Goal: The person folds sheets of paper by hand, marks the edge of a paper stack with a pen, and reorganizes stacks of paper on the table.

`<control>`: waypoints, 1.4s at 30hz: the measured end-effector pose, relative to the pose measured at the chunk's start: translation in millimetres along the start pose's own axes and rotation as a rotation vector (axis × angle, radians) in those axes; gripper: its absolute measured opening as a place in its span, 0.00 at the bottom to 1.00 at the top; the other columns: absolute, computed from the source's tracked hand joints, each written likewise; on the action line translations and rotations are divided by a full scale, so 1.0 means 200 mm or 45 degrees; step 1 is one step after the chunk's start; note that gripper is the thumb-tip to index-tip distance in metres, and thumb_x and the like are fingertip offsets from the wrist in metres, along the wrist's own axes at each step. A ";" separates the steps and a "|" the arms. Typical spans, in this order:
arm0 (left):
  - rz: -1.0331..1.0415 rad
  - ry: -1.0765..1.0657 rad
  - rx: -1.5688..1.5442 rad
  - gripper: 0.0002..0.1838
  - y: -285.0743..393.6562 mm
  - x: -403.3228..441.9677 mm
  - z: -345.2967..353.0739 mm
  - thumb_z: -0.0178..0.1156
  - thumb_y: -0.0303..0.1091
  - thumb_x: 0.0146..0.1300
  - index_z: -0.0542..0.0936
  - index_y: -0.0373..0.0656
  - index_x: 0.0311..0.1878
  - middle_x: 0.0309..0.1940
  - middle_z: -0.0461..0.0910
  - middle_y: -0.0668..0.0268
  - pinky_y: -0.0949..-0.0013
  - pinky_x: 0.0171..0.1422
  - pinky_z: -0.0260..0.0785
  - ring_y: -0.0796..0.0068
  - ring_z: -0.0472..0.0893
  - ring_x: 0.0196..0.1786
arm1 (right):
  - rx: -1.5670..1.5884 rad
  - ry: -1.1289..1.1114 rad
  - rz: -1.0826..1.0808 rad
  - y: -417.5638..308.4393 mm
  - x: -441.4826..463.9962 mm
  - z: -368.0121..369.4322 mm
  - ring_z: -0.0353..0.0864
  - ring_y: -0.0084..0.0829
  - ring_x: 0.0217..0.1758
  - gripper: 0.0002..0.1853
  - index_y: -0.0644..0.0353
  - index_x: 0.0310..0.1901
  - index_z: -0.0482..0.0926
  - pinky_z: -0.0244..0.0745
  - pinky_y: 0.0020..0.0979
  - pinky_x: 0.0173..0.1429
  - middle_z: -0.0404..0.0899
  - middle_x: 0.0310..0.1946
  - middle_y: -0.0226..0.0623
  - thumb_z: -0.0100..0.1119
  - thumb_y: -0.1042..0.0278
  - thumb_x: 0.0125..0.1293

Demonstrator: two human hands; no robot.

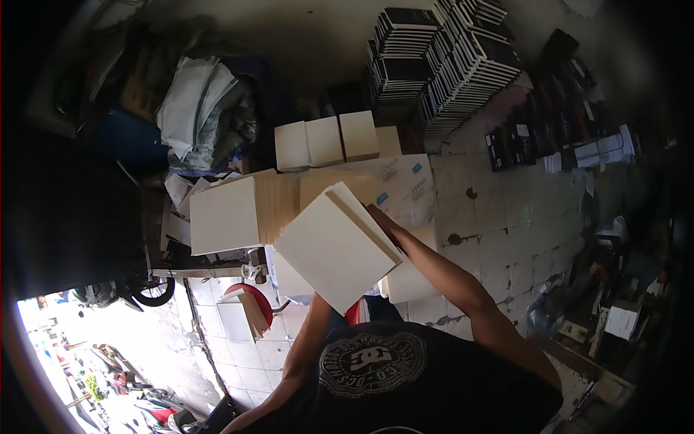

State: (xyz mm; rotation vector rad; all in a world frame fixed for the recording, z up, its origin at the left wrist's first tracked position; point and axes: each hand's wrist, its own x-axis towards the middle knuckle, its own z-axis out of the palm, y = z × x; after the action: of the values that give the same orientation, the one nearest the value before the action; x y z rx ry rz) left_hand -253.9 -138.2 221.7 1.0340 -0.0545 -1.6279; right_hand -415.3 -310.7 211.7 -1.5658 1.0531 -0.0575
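Note:
I hold a stack of cream paper blocks [336, 249] tilted in front of me, at least two thick layers with their corners out of line. My right hand [385, 227] grips its right edge, most fingers lost in shadow. Under the lower left edge is my left hand [319, 301], bearing the stack; its fingers are hidden. Just left of the held stack, a long row of similar cream blocks [224, 215] lies on the work table. Behind it, several cream piles [323, 141] stand side by side. Printed white wrapping [405, 184] covers part of the surface.
Tall stacks of dark-covered books [466, 69] rise at the back right, with dark boxes [528, 141] beyond. A red stool [262, 304] at lower left carries more paper. Crumpled plastic and sheets [195, 108] pile up at the back left. Cluttered goods [622, 318] line the right side.

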 end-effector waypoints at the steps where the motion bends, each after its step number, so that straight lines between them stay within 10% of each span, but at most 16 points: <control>1: -0.022 -0.005 -0.004 0.34 0.00 -0.02 0.00 0.41 0.62 0.72 0.73 0.43 0.63 0.56 0.78 0.63 0.63 0.59 0.73 0.63 0.79 0.56 | 0.043 -0.030 0.014 0.00 -0.03 0.01 0.83 0.38 0.43 0.28 0.60 0.63 0.67 0.79 0.38 0.45 0.78 0.49 0.50 0.49 0.48 0.70; 5: -0.090 -0.020 0.041 0.34 0.02 -0.11 0.03 0.40 0.63 0.72 0.73 0.43 0.63 0.57 0.78 0.62 0.62 0.60 0.73 0.62 0.78 0.56 | 0.613 -0.199 0.360 0.00 -0.17 0.01 0.80 0.39 0.52 0.35 0.61 0.70 0.59 0.77 0.41 0.53 0.72 0.57 0.53 0.45 0.42 0.72; 9: -0.166 -0.122 0.180 0.35 0.13 -0.12 0.12 0.40 0.64 0.71 0.73 0.43 0.63 0.57 0.78 0.62 0.62 0.60 0.72 0.62 0.78 0.56 | 1.275 0.309 0.449 -0.24 -0.64 0.06 0.74 0.31 0.61 0.37 0.55 0.75 0.56 0.73 0.33 0.61 0.72 0.61 0.40 0.35 0.37 0.76; 21: -0.504 -0.870 1.982 0.38 0.90 0.70 0.86 0.38 0.67 0.71 0.74 0.43 0.65 0.58 0.77 0.61 0.61 0.62 0.71 0.61 0.77 0.57 | 1.903 1.251 -0.416 -0.38 -0.62 0.64 0.72 0.32 0.64 0.34 0.55 0.71 0.60 0.72 0.35 0.64 0.68 0.65 0.32 0.41 0.38 0.75; 25: -0.695 -0.934 2.418 0.39 0.90 0.95 0.93 0.37 0.68 0.71 0.74 0.43 0.65 0.58 0.77 0.60 0.61 0.63 0.70 0.61 0.77 0.57 | 2.389 1.415 -0.109 -0.46 -0.28 0.74 0.69 0.32 0.68 0.29 0.55 0.67 0.66 0.67 0.38 0.70 0.70 0.64 0.33 0.42 0.42 0.76; 42: -1.149 -0.795 2.865 0.43 0.84 1.30 0.95 0.35 0.72 0.70 0.74 0.44 0.67 0.59 0.77 0.59 0.60 0.65 0.68 0.60 0.76 0.58 | 2.509 1.517 -0.512 -0.44 0.35 1.10 0.70 0.26 0.65 0.28 0.59 0.64 0.68 0.65 0.32 0.68 0.72 0.59 0.34 0.56 0.48 0.71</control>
State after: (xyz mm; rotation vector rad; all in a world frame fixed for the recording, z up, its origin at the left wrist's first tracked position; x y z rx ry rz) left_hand -236.9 -497.6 275.5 2.1131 -2.6321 -2.2435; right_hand -198.5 -194.6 179.5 0.3149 0.7778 -1.8301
